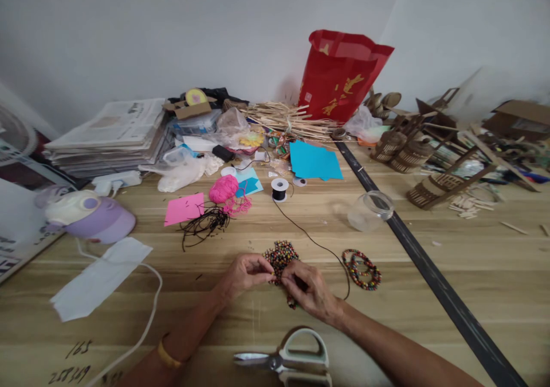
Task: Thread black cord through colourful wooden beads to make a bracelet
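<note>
Over the bead pile (281, 252), left hand (249, 272) and right hand (307, 287) both pinch; can't tell on what. Risk: right wrist could snag black cord (296, 225), drag spool (279, 192), scatter beads.

Gap between spool (279, 194) and jar (365, 214)

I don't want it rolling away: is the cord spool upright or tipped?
Upright: the cord spool stands on one flat end, holed end facing up.
</note>
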Demonstrator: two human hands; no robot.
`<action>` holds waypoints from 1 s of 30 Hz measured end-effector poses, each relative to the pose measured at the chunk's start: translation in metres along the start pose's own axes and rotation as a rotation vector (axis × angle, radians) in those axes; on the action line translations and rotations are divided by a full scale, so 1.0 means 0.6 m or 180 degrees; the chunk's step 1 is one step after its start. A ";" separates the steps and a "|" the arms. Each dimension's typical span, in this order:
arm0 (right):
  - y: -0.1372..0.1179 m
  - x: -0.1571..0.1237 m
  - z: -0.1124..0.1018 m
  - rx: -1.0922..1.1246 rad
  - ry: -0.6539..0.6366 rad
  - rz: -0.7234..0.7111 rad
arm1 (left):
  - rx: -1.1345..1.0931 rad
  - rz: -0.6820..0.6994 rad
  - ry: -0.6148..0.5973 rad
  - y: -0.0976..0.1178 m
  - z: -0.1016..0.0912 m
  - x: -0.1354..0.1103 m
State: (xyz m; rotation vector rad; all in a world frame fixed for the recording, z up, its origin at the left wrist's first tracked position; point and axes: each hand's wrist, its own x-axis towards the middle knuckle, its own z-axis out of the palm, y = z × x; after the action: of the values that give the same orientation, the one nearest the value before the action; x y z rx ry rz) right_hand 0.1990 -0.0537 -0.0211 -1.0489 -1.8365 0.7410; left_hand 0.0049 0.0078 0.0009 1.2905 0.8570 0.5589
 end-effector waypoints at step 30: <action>-0.002 -0.003 -0.002 0.0153 -0.0120 -0.0264 | -0.0084 0.0112 -0.0187 -0.019 0.008 0.001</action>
State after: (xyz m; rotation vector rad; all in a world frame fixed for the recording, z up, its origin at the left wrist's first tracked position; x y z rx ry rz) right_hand 0.2000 -0.0559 -0.0205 -0.9282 -1.8735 0.7562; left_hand 0.0082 0.0031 -0.0100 1.2937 0.7774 0.5558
